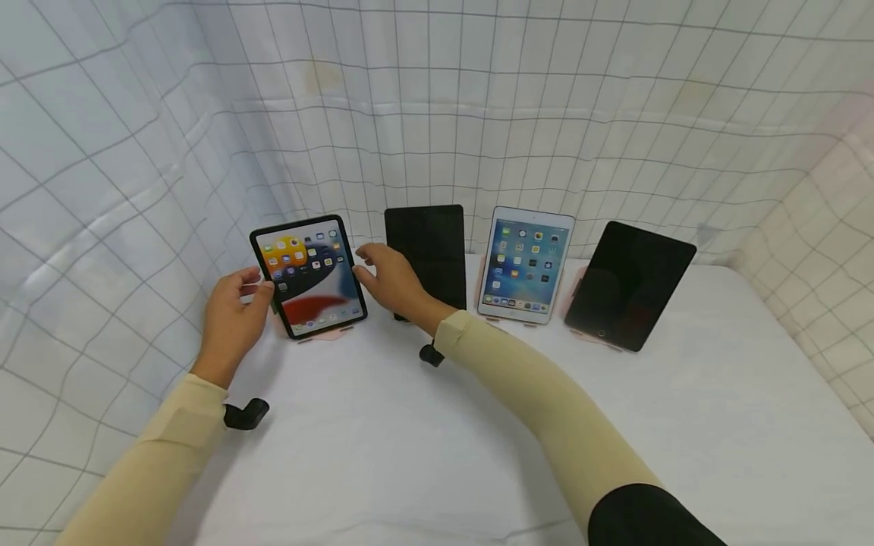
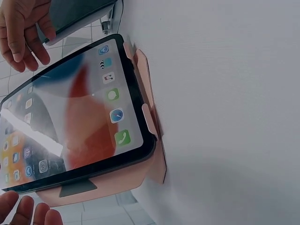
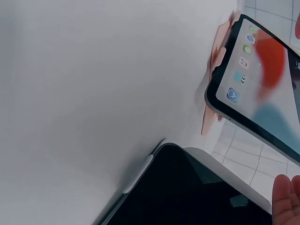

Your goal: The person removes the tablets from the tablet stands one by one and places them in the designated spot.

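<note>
A black-framed tablet (image 1: 310, 277) with a lit home screen leans on a pink stand (image 2: 117, 183) at the far left of the row. Beside its left edge is my left hand (image 1: 235, 315), fingers loosely bent; whether the fingertips touch the frame I cannot tell. My right hand (image 1: 394, 280) is by the tablet's right edge, in front of a dark-screened tablet (image 1: 437, 243). In the left wrist view, a gap separates the right fingers (image 2: 35, 47) from the lit tablet. Neither hand grips anything.
To the right stand a white tablet (image 1: 526, 265) with a lit screen and a black tablet (image 1: 631, 284) with a dark screen, tilted sideways. A white cloth (image 1: 382, 440) covers the table. Checked white curtains (image 1: 423, 114) hang behind and at both sides.
</note>
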### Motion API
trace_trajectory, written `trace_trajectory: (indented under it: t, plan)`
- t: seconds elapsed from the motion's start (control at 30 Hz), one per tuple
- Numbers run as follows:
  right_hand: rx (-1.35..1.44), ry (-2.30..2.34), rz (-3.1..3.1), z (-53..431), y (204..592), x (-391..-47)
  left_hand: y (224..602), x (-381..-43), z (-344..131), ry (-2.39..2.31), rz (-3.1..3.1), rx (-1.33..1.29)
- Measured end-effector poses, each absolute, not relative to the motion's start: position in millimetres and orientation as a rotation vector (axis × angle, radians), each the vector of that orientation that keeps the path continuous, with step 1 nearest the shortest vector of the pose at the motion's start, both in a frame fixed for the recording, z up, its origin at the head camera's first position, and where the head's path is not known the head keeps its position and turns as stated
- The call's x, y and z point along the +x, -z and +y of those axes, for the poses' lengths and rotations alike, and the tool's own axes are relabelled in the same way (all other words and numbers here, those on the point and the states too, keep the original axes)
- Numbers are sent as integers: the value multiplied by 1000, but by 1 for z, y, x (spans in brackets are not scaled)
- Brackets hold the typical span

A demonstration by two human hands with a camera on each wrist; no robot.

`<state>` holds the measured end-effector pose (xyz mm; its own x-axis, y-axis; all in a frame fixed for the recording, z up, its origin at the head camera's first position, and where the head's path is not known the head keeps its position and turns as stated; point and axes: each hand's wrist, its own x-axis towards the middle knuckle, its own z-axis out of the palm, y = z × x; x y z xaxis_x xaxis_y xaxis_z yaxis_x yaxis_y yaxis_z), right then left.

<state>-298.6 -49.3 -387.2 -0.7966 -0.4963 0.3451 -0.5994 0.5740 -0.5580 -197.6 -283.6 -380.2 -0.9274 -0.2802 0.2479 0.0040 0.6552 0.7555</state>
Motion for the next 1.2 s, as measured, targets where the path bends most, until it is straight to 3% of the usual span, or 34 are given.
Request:
trace_trajectory:
  t: [0.43, 1.2]
  plan:
    - [757, -1430, -2662, -61, 393, -301, 381, -201, -284, 1188, -2521, 234]
    - [752, -1600, -2583, -62, 393, -302, 386, -212, -278, 1167, -2435, 295]
